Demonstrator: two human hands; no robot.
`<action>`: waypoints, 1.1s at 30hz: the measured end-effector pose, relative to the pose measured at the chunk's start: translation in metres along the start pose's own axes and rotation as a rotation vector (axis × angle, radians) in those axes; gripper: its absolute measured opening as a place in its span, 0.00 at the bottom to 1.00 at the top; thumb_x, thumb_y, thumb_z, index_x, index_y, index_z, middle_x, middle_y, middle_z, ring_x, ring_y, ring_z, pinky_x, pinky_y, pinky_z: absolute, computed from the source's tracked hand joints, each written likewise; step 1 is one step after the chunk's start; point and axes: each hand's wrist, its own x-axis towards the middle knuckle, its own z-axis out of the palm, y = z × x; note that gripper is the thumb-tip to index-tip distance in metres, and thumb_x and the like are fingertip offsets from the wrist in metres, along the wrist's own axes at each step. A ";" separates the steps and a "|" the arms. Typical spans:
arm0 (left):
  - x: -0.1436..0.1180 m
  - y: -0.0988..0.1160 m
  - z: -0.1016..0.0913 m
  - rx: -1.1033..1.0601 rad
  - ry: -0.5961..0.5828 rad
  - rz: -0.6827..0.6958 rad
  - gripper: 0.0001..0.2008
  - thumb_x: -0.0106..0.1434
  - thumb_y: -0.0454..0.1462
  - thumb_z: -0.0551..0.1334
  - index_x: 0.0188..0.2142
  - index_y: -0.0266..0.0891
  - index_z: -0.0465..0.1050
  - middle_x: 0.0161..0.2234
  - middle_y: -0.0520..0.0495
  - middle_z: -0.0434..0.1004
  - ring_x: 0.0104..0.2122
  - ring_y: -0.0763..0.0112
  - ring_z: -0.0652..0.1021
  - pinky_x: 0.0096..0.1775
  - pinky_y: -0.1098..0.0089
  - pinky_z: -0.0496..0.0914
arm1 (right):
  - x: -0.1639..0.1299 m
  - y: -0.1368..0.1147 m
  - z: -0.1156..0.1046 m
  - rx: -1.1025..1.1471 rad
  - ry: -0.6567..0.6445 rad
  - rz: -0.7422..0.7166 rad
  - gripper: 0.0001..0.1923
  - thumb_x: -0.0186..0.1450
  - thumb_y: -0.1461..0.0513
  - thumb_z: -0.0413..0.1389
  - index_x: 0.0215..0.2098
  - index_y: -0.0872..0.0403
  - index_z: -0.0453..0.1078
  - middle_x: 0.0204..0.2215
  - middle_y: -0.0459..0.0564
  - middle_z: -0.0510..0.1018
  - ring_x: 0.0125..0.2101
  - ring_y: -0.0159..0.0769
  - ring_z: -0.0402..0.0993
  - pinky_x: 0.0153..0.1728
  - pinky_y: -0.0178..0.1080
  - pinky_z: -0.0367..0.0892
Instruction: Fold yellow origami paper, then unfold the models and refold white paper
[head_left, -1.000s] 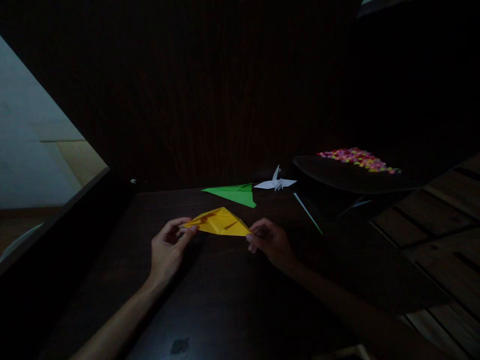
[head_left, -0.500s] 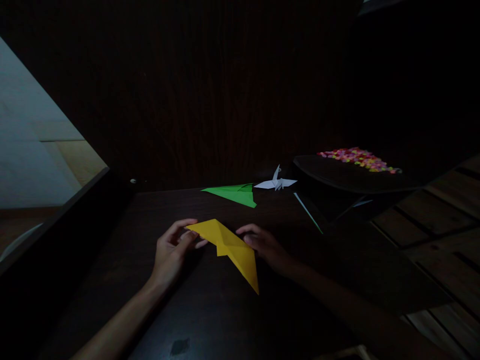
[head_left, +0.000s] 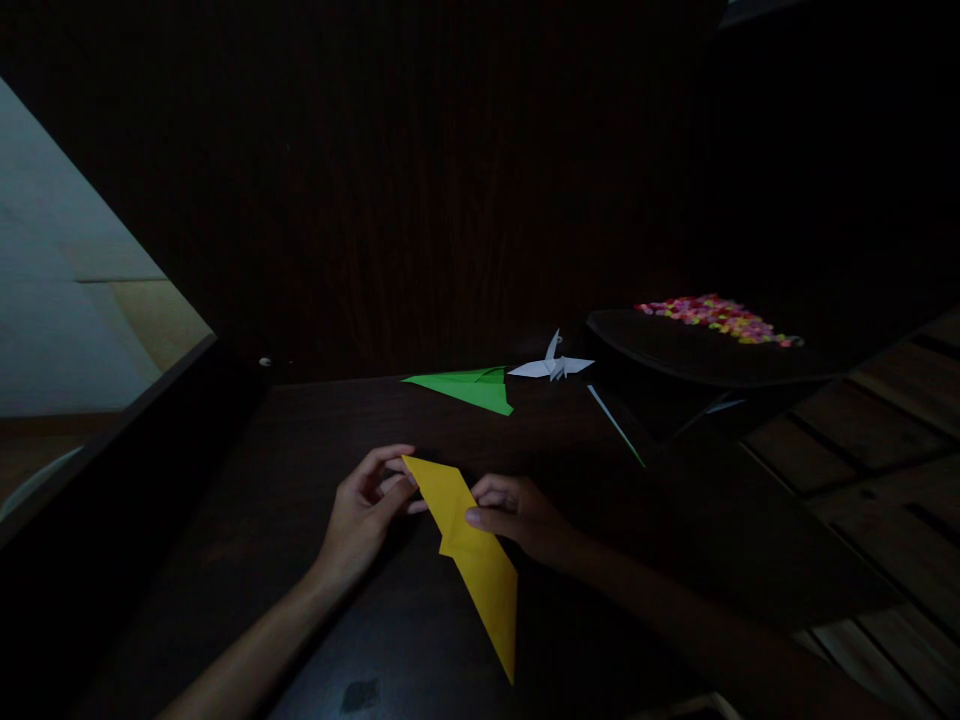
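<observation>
Holding: the folded yellow paper model (head_left: 469,545), long and pointed, is kept between both hands above the dark wooden table (head_left: 315,440).
Left hand: the left hand (head_left: 364,515) sits at the upper left end of the yellow model; its fingers are curled together against the paper's top corner, thumb side touching the edge. Whether the paper is pinched between thumb and finger cannot be told in the dim light.
Right hand: the right hand (head_left: 517,515) lies on the right edge of the yellow model at its middle; the forefinger tip presses onto the paper face, the other fingers bent close behind it.
Yellow model, position: it slants from its top corner by the left hand down to a sharp tip nearest the viewer; a small notch shows on its left edge near the middle.
Green paper: a flat green folded paper triangle (head_left: 469,387) lies on the table beyond the yellow model, well apart from it.
White crane: a small white folded paper crane (head_left: 553,366) stands just to the right of the green triangle, farther from the yellow model.
Strip: a thin pale green paper strip (head_left: 616,426) lies to the upper right of the yellow model.
Tray: a dark shallow tray (head_left: 675,350) carrying many small multicoloured pieces (head_left: 716,318) sits far right of the yellow model, past the crane.
</observation>
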 end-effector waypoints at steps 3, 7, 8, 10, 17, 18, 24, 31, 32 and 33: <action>-0.001 -0.002 0.002 -0.026 -0.100 -0.039 0.21 0.53 0.40 0.71 0.46 0.40 0.72 0.34 0.51 0.74 0.32 0.67 0.79 0.33 0.64 0.79 | 0.001 0.000 0.000 0.011 0.051 -0.011 0.09 0.57 0.58 0.62 0.31 0.55 0.71 0.27 0.47 0.78 0.28 0.35 0.74 0.30 0.35 0.63; -0.005 -0.005 0.006 0.010 -0.321 -0.145 0.19 0.55 0.40 0.70 0.45 0.37 0.72 0.31 0.50 0.75 0.30 0.67 0.80 0.33 0.64 0.79 | 0.003 0.000 -0.001 0.043 0.116 -0.033 0.11 0.56 0.56 0.62 0.31 0.55 0.71 0.26 0.45 0.78 0.26 0.33 0.72 0.29 0.34 0.62; -0.006 -0.006 0.006 0.024 -0.369 -0.161 0.17 0.56 0.40 0.70 0.43 0.36 0.73 0.31 0.50 0.75 0.30 0.67 0.80 0.33 0.64 0.78 | 0.003 0.000 -0.002 0.044 0.131 -0.036 0.11 0.56 0.56 0.62 0.31 0.55 0.71 0.25 0.45 0.77 0.26 0.32 0.72 0.29 0.34 0.61; -0.007 -0.009 0.007 0.044 -0.441 -0.168 0.14 0.58 0.40 0.69 0.39 0.35 0.73 0.30 0.49 0.75 0.29 0.68 0.80 0.33 0.66 0.77 | 0.004 -0.001 -0.002 0.034 0.153 -0.043 0.12 0.56 0.55 0.62 0.31 0.55 0.71 0.24 0.44 0.76 0.25 0.31 0.70 0.29 0.34 0.61; -0.007 -0.012 0.005 0.064 -0.491 -0.157 0.12 0.59 0.40 0.68 0.37 0.34 0.72 0.29 0.48 0.77 0.28 0.68 0.80 0.34 0.66 0.76 | 0.002 -0.002 -0.003 -0.011 0.143 -0.060 0.17 0.59 0.49 0.60 0.32 0.55 0.73 0.26 0.45 0.76 0.27 0.33 0.70 0.30 0.36 0.62; -0.007 -0.012 0.005 0.062 -0.489 -0.156 0.12 0.59 0.40 0.68 0.37 0.34 0.72 0.29 0.48 0.77 0.28 0.68 0.80 0.34 0.66 0.76 | 0.002 -0.001 -0.003 -0.015 0.139 -0.063 0.18 0.59 0.48 0.59 0.32 0.55 0.73 0.26 0.46 0.75 0.27 0.34 0.69 0.31 0.36 0.62; -0.007 -0.011 0.003 0.034 -0.484 -0.141 0.11 0.59 0.39 0.68 0.38 0.35 0.72 0.29 0.48 0.77 0.28 0.68 0.80 0.35 0.65 0.76 | 0.004 0.004 -0.004 -0.013 0.128 -0.060 0.21 0.60 0.45 0.57 0.31 0.55 0.72 0.25 0.46 0.73 0.27 0.34 0.67 0.31 0.36 0.61; -0.008 -0.007 0.005 0.009 -0.441 -0.110 0.15 0.58 0.37 0.69 0.44 0.36 0.72 0.29 0.49 0.77 0.27 0.68 0.80 0.34 0.67 0.75 | 0.003 0.001 -0.003 -0.033 0.119 -0.066 0.21 0.61 0.45 0.56 0.31 0.55 0.71 0.24 0.44 0.69 0.25 0.32 0.64 0.28 0.35 0.58; -0.008 -0.007 0.005 0.007 -0.434 -0.106 0.16 0.58 0.37 0.69 0.45 0.36 0.71 0.29 0.49 0.77 0.27 0.68 0.80 0.34 0.66 0.75 | 0.003 0.000 -0.003 -0.031 0.122 -0.063 0.21 0.61 0.44 0.56 0.30 0.54 0.70 0.23 0.43 0.68 0.24 0.31 0.62 0.27 0.34 0.58; -0.008 -0.007 0.005 0.008 -0.425 -0.103 0.18 0.58 0.37 0.69 0.47 0.36 0.71 0.29 0.49 0.77 0.27 0.68 0.80 0.34 0.66 0.75 | 0.003 0.000 -0.003 -0.028 0.125 -0.057 0.22 0.60 0.44 0.57 0.28 0.54 0.68 0.22 0.43 0.67 0.23 0.30 0.61 0.25 0.34 0.57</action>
